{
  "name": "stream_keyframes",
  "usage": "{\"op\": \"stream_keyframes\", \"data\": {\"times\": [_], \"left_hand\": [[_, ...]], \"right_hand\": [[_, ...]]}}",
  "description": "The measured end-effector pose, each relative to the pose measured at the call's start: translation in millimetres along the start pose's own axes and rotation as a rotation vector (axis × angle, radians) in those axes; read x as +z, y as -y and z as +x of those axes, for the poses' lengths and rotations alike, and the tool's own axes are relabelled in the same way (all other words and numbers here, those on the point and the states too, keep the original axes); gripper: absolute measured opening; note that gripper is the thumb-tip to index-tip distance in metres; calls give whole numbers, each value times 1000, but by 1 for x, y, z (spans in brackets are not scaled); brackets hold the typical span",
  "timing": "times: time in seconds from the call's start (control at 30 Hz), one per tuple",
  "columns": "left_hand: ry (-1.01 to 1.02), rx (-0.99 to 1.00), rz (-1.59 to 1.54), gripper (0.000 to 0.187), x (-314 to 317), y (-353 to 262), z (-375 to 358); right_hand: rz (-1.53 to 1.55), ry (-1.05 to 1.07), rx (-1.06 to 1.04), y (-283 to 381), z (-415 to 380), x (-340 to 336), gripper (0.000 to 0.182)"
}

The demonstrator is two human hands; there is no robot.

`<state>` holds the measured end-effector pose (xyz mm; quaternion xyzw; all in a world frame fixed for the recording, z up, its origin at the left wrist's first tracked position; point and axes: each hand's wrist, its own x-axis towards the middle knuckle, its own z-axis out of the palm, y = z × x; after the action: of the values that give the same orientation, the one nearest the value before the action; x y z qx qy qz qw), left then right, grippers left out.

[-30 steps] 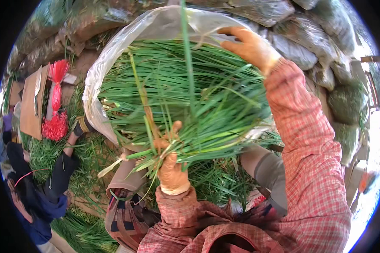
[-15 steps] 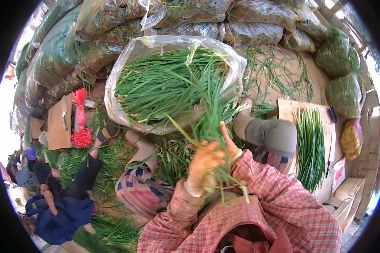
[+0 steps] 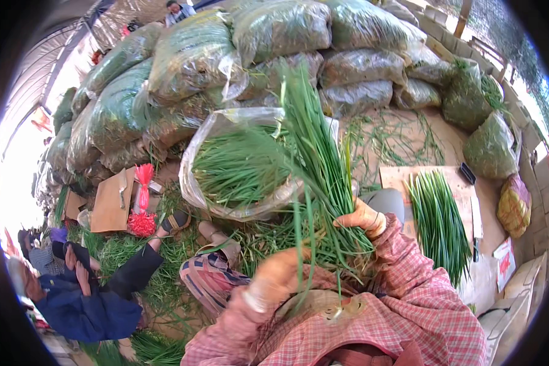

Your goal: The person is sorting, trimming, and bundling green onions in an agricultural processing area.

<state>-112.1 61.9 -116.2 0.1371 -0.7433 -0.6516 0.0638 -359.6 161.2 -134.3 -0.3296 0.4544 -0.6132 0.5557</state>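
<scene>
My right hand [image 3: 361,220] is closed around the lower part of a bunch of chives [image 3: 317,134], its thumb lying across the stalks. The long green leaves point up and away from me, overlapping the open plastic sack [image 3: 192,174] between my legs. Loose chives [image 3: 241,168] fill that sack. Lower left of the bunch, my left hand [image 3: 280,274] is smeared by motion, with a few thin leaves hanging beside it; I cannot tell whether its fingers grip any. To my right, a neat bundle of chives [image 3: 439,222] lies on a board [image 3: 393,175].
Full plastic sacks [image 3: 280,30] are piled at the back. On the left are a brown cardboard piece [image 3: 111,204] and red ties [image 3: 143,224]. A person in dark blue [image 3: 97,308] sits at lower left. A black-handled knife [image 3: 476,244] lies beside the board; leaf scraps [image 3: 396,137] litter the ground.
The bunch has come up out of the sack's contents and now stands raised in my right hand. My left hand has moved lower and away from it. The view has tilted up.
</scene>
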Motion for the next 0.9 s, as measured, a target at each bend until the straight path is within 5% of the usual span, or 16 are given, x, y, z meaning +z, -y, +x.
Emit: {"op": "stream_keyframes", "data": {"times": [0.03,0.07,0.1,0.13,0.33,0.5,0.6,0.73,0.9], "left_hand": [[-260,177,489,31,-30,-3,-10],[-466,147,531,25,-60,15,-20],[-641,-137,263,25,-82,14,-28],[-766,-88,133,25,-103,19,-30],[-747,148,-336,41,-123,-18,13],[-585,-30,-472,49,-112,-16,55],[-446,103,-600,77,-111,-21,53],[-171,519,-831,95,-101,-7,46],[-323,374,-886,75,-100,13,46]], "right_hand": [[-123,18,-43,9,0,-3,50],[-147,62,-40,17,1,-3,51],[-168,110,-30,23,2,-2,52],[-216,144,-25,24,3,-2,53],[-79,291,111,2,7,21,42],[-48,354,227,-14,4,31,42],[-77,313,260,-7,2,40,43],[-117,363,301,-9,12,39,45],[-241,485,375,-23,30,52,43]]}}
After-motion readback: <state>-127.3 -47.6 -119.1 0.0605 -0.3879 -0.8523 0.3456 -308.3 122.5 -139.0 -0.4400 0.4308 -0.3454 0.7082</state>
